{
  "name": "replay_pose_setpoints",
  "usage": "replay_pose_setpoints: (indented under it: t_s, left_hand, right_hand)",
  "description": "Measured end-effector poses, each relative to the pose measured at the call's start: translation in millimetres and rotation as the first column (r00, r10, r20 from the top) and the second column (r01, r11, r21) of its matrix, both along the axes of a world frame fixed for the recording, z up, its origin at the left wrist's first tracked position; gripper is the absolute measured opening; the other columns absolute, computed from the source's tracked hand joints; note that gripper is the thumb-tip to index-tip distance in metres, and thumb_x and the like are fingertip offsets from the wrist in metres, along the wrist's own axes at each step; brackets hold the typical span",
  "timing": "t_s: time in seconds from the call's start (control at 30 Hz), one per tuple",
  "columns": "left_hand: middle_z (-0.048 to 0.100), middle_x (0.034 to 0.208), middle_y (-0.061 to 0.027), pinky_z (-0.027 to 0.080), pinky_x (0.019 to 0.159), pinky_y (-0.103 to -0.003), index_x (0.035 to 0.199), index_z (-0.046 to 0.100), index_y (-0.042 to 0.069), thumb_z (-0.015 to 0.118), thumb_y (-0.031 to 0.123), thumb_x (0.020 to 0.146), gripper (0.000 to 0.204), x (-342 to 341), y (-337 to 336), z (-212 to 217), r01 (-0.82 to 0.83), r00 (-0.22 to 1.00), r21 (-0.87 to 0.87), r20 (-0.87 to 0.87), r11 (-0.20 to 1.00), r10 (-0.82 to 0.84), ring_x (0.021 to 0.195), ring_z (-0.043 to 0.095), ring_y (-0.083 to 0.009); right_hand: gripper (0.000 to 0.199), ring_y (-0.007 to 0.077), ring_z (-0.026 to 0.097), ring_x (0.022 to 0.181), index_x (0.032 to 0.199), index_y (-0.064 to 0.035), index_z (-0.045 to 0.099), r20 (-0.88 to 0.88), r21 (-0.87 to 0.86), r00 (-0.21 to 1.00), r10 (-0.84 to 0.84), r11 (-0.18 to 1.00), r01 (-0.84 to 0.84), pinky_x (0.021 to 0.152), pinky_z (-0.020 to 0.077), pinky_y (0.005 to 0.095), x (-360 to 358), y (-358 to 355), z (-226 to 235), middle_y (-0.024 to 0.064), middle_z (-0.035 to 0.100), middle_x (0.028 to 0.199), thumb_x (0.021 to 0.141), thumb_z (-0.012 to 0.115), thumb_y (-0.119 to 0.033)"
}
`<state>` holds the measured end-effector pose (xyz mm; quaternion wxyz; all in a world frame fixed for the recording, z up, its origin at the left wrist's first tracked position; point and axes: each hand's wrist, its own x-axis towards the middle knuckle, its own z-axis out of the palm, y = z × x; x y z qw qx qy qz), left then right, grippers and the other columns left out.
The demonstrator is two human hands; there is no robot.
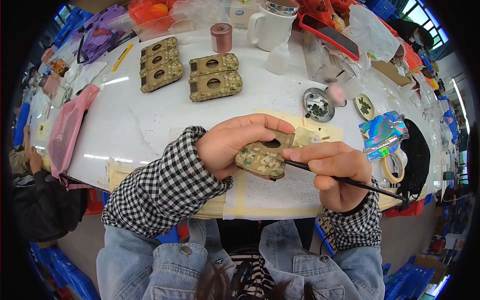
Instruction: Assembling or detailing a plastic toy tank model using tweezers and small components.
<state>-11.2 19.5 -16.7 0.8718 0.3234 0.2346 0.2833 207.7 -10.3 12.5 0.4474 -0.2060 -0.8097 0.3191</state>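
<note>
My left hand point(231, 139) is wrapped round a camouflage model tank hull point(260, 159), tilted above the table's near edge. It is tan with green blotches and has a round dark opening on top. Pinched in my right hand point(336, 167) is a slender black tool point(367, 186), its rear end tapering like a brush handle. The tool's front end meets the hull's side; its tip is too small to make out. Behind my hands stand more such hulls: a stack-like row point(161, 67) at the left and a pair point(215, 82) beside it.
A round metal dish point(318, 111) and a shallow lid point(364, 107) hold small dark green bits. Farther back are a white mug point(272, 30), a pink tin point(221, 38), a squeeze bottle point(278, 59) and a red-cased phone point(330, 36). Tape point(393, 167) lies right; a pink mesh bag point(74, 130) left.
</note>
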Motion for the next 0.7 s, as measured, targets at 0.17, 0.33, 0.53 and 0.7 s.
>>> replay_pose_setpoints:
  t_s: [0.17, 0.33, 0.53, 0.7]
  left_hand:
    - [0.062, 0.107, -0.0166, 0.058, 0.077, -0.037, 0.130, 0.044, -0.002, 0.043, 0.015, 0.096, 0.038, 0, 0, -1, 0.005, 1.000, -0.005, 0.015, 1.000, -0.005, 0.089, 0.066, -0.0220]
    - [0.061, 0.110, -0.0174, 0.058, 0.077, -0.038, 0.130, 0.044, -0.002, 0.043, 0.015, 0.096, 0.038, 1, 1, -1, 0.013, 1.000, 0.020, 0.002, 1.000, -0.013, 0.091, 0.066, -0.0223]
    - [0.060, 0.115, -0.0174, 0.059, 0.078, -0.039, 0.130, 0.044, -0.003, 0.043, 0.015, 0.096, 0.038, 0, 0, 0, 0.008, 1.000, 0.030, -0.022, 1.000, -0.008, 0.093, 0.065, -0.0230]
    - [0.059, 0.116, -0.0156, 0.059, 0.079, -0.038, 0.130, 0.044, -0.002, 0.044, 0.013, 0.096, 0.037, 2, 0, -1, -0.035, 0.999, 0.095, -0.036, 0.995, 0.038, 0.095, 0.065, -0.0216]
  right_hand:
    - [0.022, 0.0279, 0.071, 0.084, 0.093, -0.0038, 0.058, -0.063, -0.006, 0.998, -0.016, 1.000, 0.016, 0.067, 0.0557, 0.0327, -3, 0, -4, 0.0183, 0.070, 0.096, 0.083, 0.073, -0.015]
    - [0.020, 0.0285, 0.070, 0.087, 0.094, -0.0017, 0.058, -0.066, -0.043, 0.998, -0.025, 0.999, 0.022, 0.072, 0.0553, 0.0334, -1, -3, 0, 0.0201, 0.069, 0.095, 0.085, 0.072, -0.011]
    - [0.031, 0.0308, 0.070, 0.082, 0.100, -0.0016, 0.047, -0.061, 0.000, 0.997, -0.042, 0.999, 0.042, 0.072, 0.0582, 0.0362, 4, 1, 6, 0.0225, 0.064, 0.089, 0.098, 0.052, -0.032]
    - [0.027, 0.0209, 0.063, 0.083, 0.104, 0.0011, 0.051, -0.297, -0.108, 0.938, -0.177, 0.982, 0.152, 0.072, 0.0559, 0.0335, 11, -1, 8, 0.0147, 0.063, 0.086, 0.096, 0.056, -0.024]
